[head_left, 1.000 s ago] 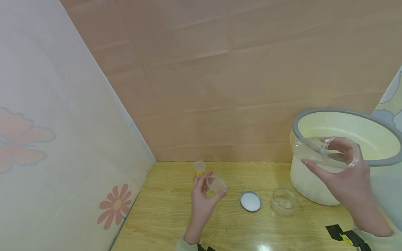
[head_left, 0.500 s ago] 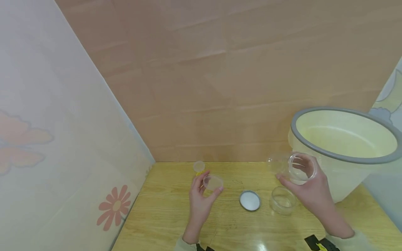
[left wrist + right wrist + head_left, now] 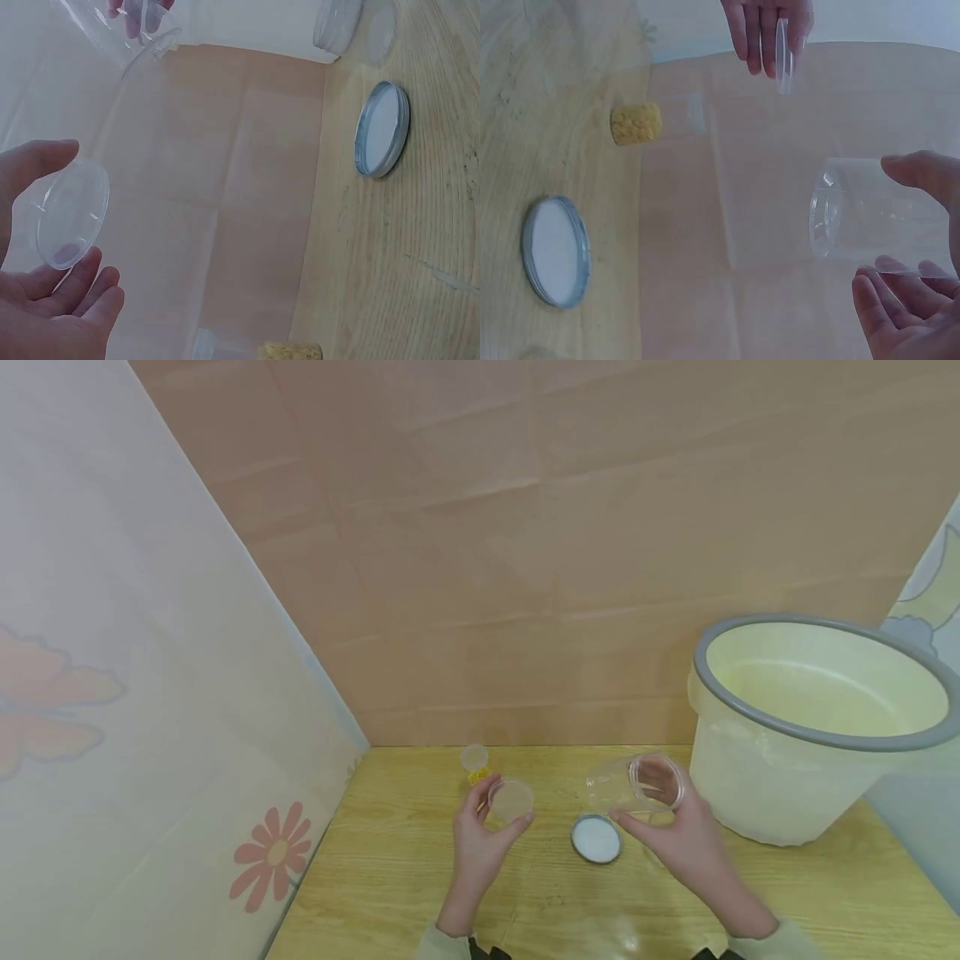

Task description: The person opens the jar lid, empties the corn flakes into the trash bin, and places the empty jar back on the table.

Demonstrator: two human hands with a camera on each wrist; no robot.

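Note:
My left hand [image 3: 477,847] pinches a round, shallow clear plastic lid [image 3: 75,210] by its edge, between thumb and fingertips, above the table. To the right, my right hand [image 3: 686,843] grips a clear plastic jar [image 3: 611,787], thumb on one side and fingers on the other. The jar lies on its side in the air, its ringed end turned toward the head camera, and its wall is see-through with nothing visible inside. A gap separates jar and lid. Below and between the hands, a metal lid [image 3: 597,840] with a white lining lies on the table.
Behind my left hand stands a small clear container with yellow crumbly contents [image 3: 635,124]. Another clear round container [image 3: 337,26] sits on the table [image 3: 390,860], mostly hidden by my right hand in the head view. A large cream bin [image 3: 765,785] with a grey rim stands at the right.
My right hand has carried the clear jar left and down, away from in front of the bin. My left hand has barely moved; its lid now faces the head camera more squarely.

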